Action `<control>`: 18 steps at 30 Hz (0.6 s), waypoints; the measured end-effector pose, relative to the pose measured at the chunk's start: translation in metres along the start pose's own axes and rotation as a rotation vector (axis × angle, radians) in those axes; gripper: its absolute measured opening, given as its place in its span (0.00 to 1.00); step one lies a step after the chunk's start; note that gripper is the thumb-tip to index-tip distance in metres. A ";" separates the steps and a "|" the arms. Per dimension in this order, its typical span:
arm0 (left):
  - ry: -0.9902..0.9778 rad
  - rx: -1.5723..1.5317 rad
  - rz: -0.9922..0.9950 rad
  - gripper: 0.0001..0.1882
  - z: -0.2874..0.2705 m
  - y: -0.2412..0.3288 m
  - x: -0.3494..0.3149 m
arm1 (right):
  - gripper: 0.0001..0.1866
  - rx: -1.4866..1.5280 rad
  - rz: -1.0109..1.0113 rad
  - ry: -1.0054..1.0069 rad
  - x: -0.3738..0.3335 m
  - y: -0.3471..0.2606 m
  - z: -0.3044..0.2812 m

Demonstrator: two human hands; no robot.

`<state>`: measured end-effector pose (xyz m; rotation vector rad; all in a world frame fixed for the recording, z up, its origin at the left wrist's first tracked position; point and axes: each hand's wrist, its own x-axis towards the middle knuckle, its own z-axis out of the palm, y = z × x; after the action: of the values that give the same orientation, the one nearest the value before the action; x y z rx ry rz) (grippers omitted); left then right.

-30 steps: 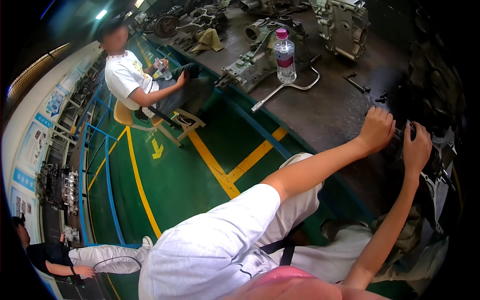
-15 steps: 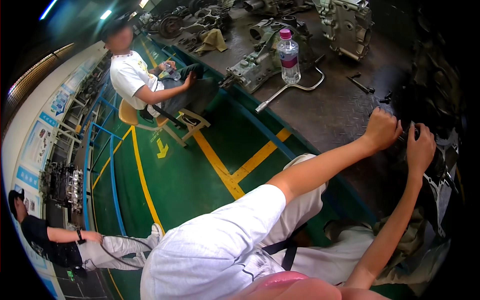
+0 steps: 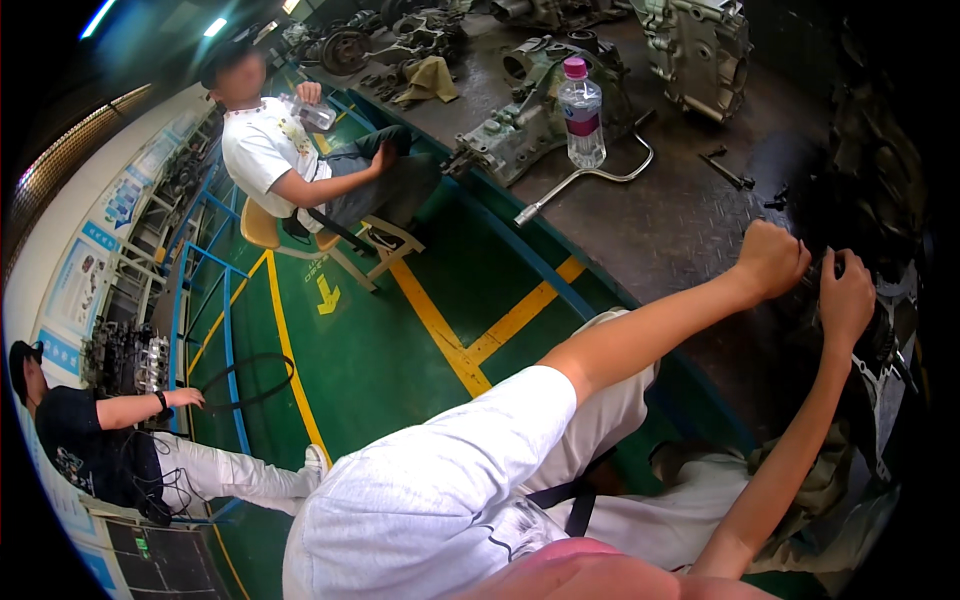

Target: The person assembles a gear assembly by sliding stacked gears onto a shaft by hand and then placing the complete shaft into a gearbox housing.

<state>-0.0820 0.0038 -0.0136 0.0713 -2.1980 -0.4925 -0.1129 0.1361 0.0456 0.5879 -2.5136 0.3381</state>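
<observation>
1. My left hand [image 3: 775, 260] was curled into a fist, thumb side up; I could not tell what, if anything, it gripped.
2. My right hand [image 3: 848, 292], just beside it, had thumb and forefinger bent toward each other; shadow hid whether they pinched anything.
3. Both hands were at the dark metal assembly [image 3: 875, 200], at the right end of the steel tabletop [image 3: 680, 225]; a pale metal flange [image 3: 882, 405] showed below my right hand.
4. A speed-brace wrench [image 3: 590, 174] lay with its socket end near the tabletop's floor-side edge.
5. Just beside its bend, a pink-capped water bottle [image 3: 582, 110] stood upright, its pink-and-white label bearing print too small to read.
6. A long bolt [image 3: 727, 168] lay between the wrench and the assembly.
7. Along the floor-side edge lay a gearbox [image 3: 510, 135].
8. Blue-headed wall posters [image 3: 78, 280] carried blurred lettering; yellow characters accompanied a floor arrow [image 3: 327, 296].
</observation>
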 end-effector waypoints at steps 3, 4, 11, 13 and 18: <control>0.001 0.021 -0.012 0.20 -0.004 -0.003 0.000 | 0.15 -0.010 -0.004 -0.005 -0.001 -0.005 0.001; 0.005 0.019 -0.012 0.20 -0.005 -0.003 0.001 | 0.15 -0.008 -0.002 0.010 -0.001 -0.006 -0.001; -0.477 0.293 0.132 0.09 -0.027 0.011 0.019 | 0.18 0.357 -0.092 0.026 0.002 0.015 -0.008; -0.403 0.310 0.233 0.07 -0.022 -0.005 0.017 | 0.16 0.392 -0.167 0.225 0.007 0.021 -0.007; -0.476 0.328 0.285 0.14 -0.007 -0.011 0.024 | 0.11 0.342 -0.044 0.457 0.004 0.064 -0.039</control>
<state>-0.0931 -0.0144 0.0043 -0.2023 -2.6808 0.0231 -0.1289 0.2047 0.0723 0.6134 -2.0134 0.7989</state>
